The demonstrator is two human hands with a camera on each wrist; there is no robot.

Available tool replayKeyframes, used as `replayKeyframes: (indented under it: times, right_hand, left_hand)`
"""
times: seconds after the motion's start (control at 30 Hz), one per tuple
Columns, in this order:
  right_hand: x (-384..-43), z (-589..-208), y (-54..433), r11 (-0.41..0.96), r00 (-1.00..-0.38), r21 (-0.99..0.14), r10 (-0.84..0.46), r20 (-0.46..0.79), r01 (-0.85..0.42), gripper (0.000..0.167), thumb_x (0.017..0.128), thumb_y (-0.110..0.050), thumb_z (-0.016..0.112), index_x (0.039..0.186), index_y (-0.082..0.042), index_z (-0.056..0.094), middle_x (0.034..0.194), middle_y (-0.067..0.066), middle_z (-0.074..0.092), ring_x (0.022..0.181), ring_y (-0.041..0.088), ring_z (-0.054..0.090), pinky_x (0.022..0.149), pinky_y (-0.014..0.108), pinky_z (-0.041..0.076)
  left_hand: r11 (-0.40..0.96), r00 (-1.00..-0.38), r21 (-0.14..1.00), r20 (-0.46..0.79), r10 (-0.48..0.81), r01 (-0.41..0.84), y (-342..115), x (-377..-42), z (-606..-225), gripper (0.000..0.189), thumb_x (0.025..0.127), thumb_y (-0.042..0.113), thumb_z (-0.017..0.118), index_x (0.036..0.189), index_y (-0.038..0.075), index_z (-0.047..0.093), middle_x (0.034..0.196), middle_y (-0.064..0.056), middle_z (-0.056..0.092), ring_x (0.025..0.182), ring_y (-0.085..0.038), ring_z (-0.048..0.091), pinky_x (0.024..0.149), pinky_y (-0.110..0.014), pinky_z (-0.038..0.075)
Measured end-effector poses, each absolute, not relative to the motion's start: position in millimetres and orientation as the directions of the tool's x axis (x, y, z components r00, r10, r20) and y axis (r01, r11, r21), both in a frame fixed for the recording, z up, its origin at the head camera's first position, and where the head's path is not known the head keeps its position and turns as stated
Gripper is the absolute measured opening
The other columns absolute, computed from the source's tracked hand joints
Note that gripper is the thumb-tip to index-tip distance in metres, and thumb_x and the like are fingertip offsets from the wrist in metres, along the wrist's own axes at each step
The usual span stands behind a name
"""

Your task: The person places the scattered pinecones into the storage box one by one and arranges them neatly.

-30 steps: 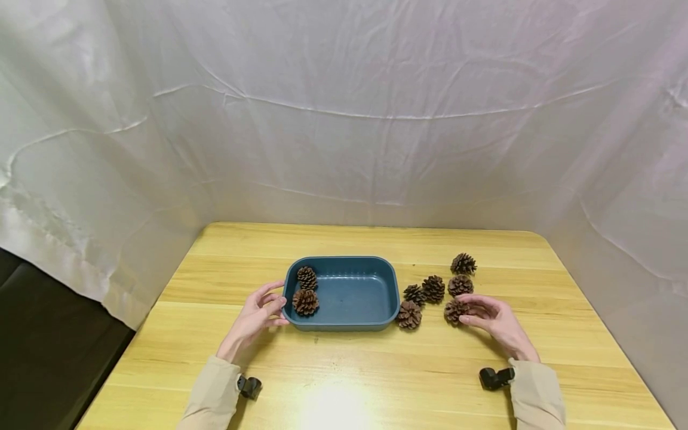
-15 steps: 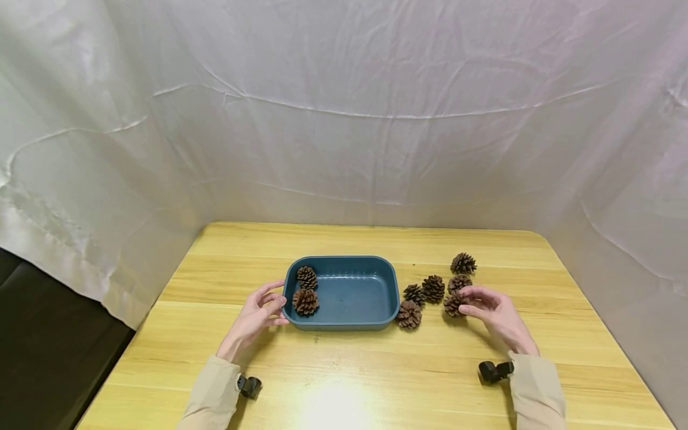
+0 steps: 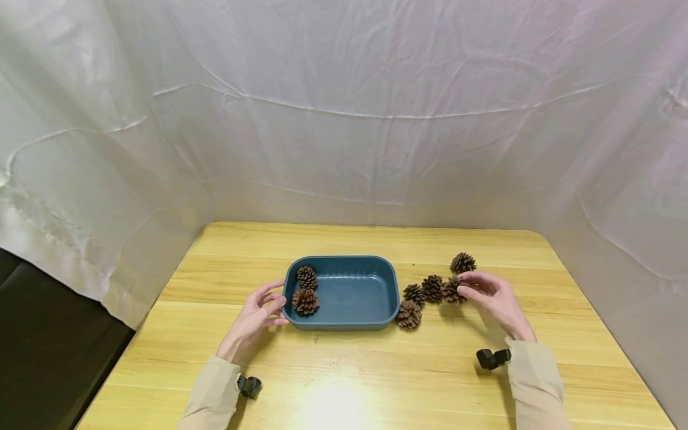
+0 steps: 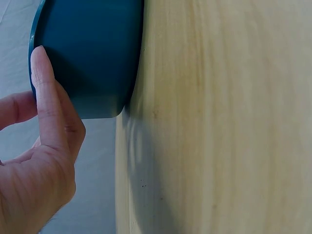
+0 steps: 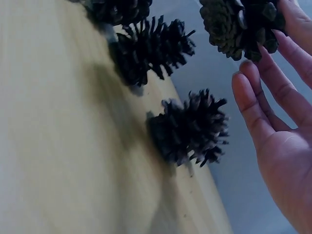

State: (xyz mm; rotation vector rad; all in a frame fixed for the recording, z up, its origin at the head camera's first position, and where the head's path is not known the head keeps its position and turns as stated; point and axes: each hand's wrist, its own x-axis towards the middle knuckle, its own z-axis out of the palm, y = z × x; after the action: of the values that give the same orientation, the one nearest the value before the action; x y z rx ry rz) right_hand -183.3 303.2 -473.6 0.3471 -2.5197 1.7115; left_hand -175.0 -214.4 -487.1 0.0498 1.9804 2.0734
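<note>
A pine cone [image 3: 452, 292] just went up.
The right hand [image 3: 498, 306] pinches it in its fingers above the bench [image 3: 408, 370], so it is picked up but outside the blue box [image 3: 341, 326]. The left hand [image 3: 257, 313] touches the box's end, fingers loose.

Loads of room for a hand across the near counter [image 3: 398, 364], but going low and straight from the right fingers [image 5: 246, 92] to the blue tray [image 3: 344, 326], three pinecones [image 3: 409, 315] are in the way.
</note>
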Motion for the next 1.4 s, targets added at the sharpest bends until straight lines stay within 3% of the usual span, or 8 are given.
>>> replayKeyframes:
  times: [0.77, 1.1, 1.4]
  right_hand:
    - [-211, -427, 285, 0.362, -0.962, -0.899, -0.209, 0.177, -0.245, 0.039, 0.094, -0.018, 0.072, 0.127, 0.001, 0.065, 0.109, -0.017, 0.071, 0.098, 0.001, 0.068, 0.087, 0.012, 0.057]
    - [-219, -416, 276, 0.388, -0.955, -0.891, -0.261, 0.141, -0.237, 0.04, 0.093, -0.021, 0.074, 0.127, -0.002, 0.066, 0.116, -0.018, 0.071, 0.104, -0.002, 0.068, 0.088, 0.014, 0.058]
    - [-225, -408, 264, 0.379, -0.946, -0.898, -0.306, 0.107, -0.224, 0.042, 0.091, -0.021, 0.076, 0.127, -0.002, 0.066, 0.129, 0.007, 0.069, 0.106, 0.006, 0.07, 0.088, 0.018, 0.06]
  left_hand:
    - [-0.024, -0.962, 0.984, -0.166, 0.216, -0.175, -214, -175, -486, 0.056, 0.101, 0.002, 0.054, 0.152, -0.003, 0.031, 0.102, -0.004, 0.059, 0.07, -0.009, 0.064, 0.071, -0.029, 0.067]
    - [-0.023, -0.961, 0.983, -0.176, 0.212, -0.185, -214, -175, -485, 0.056, 0.101, 0.002, 0.053, 0.153, -0.003, 0.031, 0.103, -0.005, 0.058, 0.07, -0.009, 0.064, 0.071, -0.027, 0.066]
    - [-0.019, -0.96, 0.981, -0.185, 0.21, -0.193, -213, -175, -484, 0.056, 0.101, 0.001, 0.053, 0.153, -0.002, 0.031, 0.102, -0.005, 0.058, 0.07, -0.009, 0.064, 0.071, -0.027, 0.066]
